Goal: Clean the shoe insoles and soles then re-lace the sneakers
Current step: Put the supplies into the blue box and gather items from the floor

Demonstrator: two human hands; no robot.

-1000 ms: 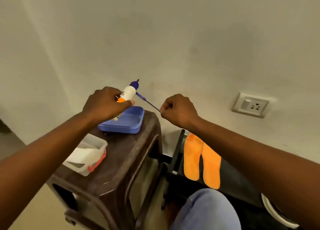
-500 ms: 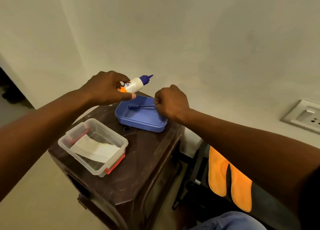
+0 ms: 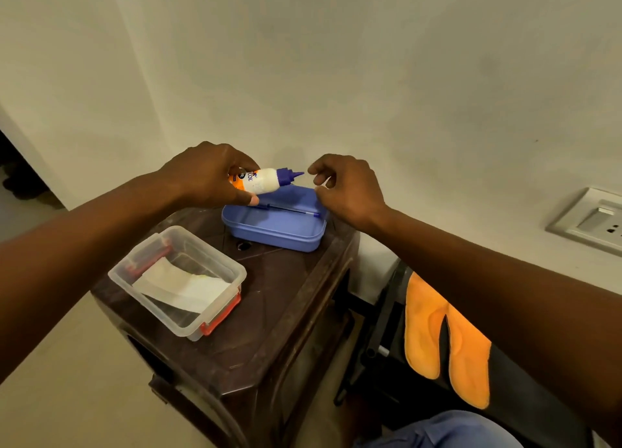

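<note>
Fingers of the left hand are curled round a small white blue-capped plastic glue bottle; right hand loosely curled, empty (no sneakers seen; cleaning and lacing judged undone).

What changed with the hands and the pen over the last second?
The right hand lowered the pen into the blue tray and let go; its fingers now hover empty by the bottle nozzle. The left hand still holds the bottle. The clear box stayed put.
</note>
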